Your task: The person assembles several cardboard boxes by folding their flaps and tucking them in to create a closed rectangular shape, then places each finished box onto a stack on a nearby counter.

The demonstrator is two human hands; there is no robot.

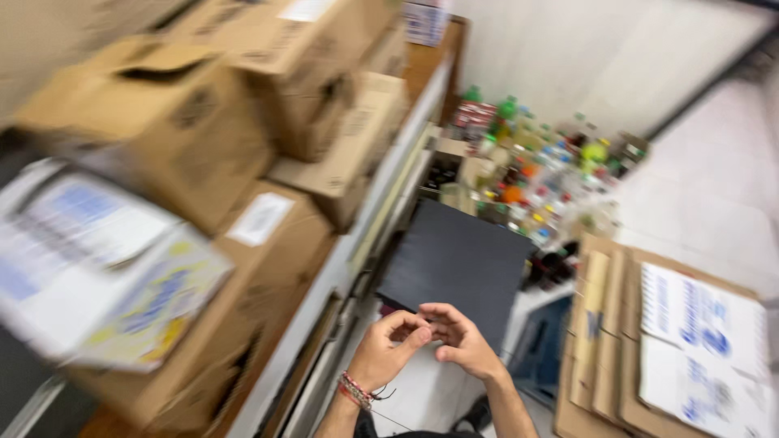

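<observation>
Low in the blurred head view, the left hand point(388, 350) and the right hand point(459, 339) meet fingertip to fingertip, fingers curled toward each other; whether they pinch anything between them I cannot tell. A beaded bracelet point(355, 391) circles the left wrist. Just beyond the hands lies a dark flat panel point(458, 264), the landmark for the rest. Left of the panel runs a shelf point(324, 284) stacked with closed cardboard boxes point(162, 122), their contents hidden; a white and yellow carton point(122, 284) sits nearest the camera. Beyond the panel's far edge, a crowd of bottles point(535, 178) with coloured caps stands on the floor. Right of the panel, flattened cardboard point(600, 341) stands on edge beside white printed packs point(702, 324).
</observation>
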